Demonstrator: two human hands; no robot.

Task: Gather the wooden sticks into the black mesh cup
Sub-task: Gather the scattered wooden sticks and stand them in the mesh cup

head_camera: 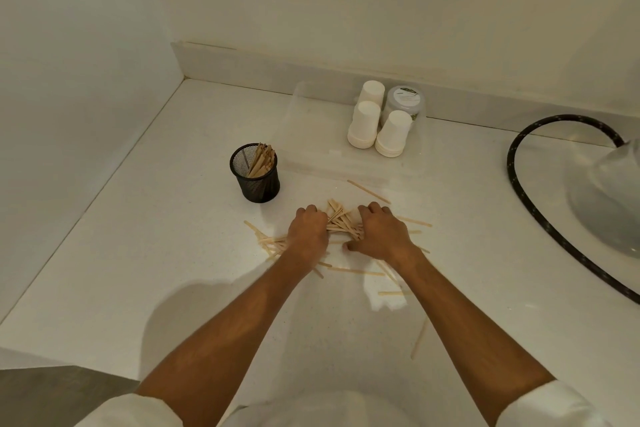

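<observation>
White countertop (145,253) fills a corner, and toward its left the black mesh cup (255,173) stands upright, already holding a sheaf of wooden sticks (roughly half full, by my guess). Just right of it and nearer the person, the left hand (308,230) and right hand (381,230) press palm-down, fingers curled inward, raking a loose pile of sticks (343,222) between them; neither has clearly lifted any. Stray sticks (369,191) lie scattered around, so much gathering remains. Farther right stand upturned paper cups (363,125) and a black hose (519,184).
</observation>
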